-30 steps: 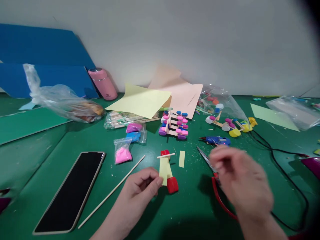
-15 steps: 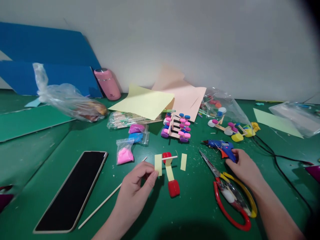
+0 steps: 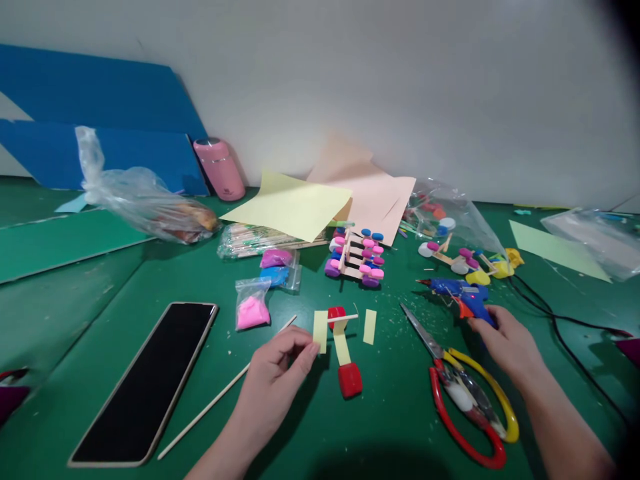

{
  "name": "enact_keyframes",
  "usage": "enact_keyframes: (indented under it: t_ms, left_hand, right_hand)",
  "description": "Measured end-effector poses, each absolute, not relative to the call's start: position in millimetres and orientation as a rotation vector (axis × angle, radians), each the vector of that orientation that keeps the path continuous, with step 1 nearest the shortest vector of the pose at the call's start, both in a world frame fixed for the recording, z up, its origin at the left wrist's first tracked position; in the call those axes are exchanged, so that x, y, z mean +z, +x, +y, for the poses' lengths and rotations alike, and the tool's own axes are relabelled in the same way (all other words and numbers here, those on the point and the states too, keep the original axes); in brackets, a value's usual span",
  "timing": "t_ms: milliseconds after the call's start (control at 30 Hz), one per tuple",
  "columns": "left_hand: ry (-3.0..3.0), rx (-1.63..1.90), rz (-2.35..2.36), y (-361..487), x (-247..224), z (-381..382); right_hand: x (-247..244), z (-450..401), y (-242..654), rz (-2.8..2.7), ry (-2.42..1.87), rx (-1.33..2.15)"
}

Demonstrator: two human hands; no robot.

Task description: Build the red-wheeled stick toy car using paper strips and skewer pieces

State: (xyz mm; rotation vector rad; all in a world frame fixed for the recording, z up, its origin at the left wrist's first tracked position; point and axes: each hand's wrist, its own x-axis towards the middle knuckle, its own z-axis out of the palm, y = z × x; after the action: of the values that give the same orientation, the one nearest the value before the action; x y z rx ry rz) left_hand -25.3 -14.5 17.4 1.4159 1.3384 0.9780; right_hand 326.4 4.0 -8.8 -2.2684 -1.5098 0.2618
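Observation:
My left hand (image 3: 280, 377) pinches a pale yellow paper strip (image 3: 320, 332) between thumb and fingertips. A short thin stick (image 3: 344, 319) reaches rightward from the strip, over a piece made of two red clay blocks (image 3: 350, 381) joined by another yellow strip (image 3: 343, 347). A loose yellow strip (image 3: 369, 327) lies to the right of it. My right hand (image 3: 513, 343) is closed round the handle of a blue glue gun (image 3: 457, 291), whose nozzle points left. Below the gun lie scissors (image 3: 435, 347) with a red and a yellow handle. A long wooden stick (image 3: 225, 393) passes behind my left hand.
A phone (image 3: 147, 383) lies at left. Small bags of clay (image 3: 253, 305), bundled sticks (image 3: 245, 243), stacked clay-and-stick pieces (image 3: 356, 259) and paper sheets (image 3: 290, 205) are farther back. A pink bottle (image 3: 220, 170) leans at the wall. A black cable (image 3: 565, 350) runs along the right.
My right hand has moved the glue gun a little to the right, away from the scissors' tip. My left hand keeps its pinch on the strip. The view has shifted slightly.

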Motion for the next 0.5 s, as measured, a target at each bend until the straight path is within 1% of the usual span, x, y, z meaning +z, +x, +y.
enact_keyframes:
  t_ms: [133, 333, 433, 500]
  left_hand:
    - [1.394, 0.988, 1.352, -26.4, 16.8, -14.7]
    - [1.371, 1.053, 1.364, -28.3, 13.5, -15.0]
    - [1.493, 1.097, 1.356, -29.2, 11.1, -16.0]
    - [1.65, 1.128, 1.352, -29.7, 9.5, -17.4]
  right_hand:
    - [5.2, -2.2, 324.9, -1.337, -2.167, 0.486]
    - [34.3, -14.9, 293.6, -0.815, -1.713, 0.991]
    - [44.6, -21.4, 269.4, -0.93, -1.615, 1.232]
    - [49.5, -24.7, 254.7, -1.119, -1.599, 1.336]
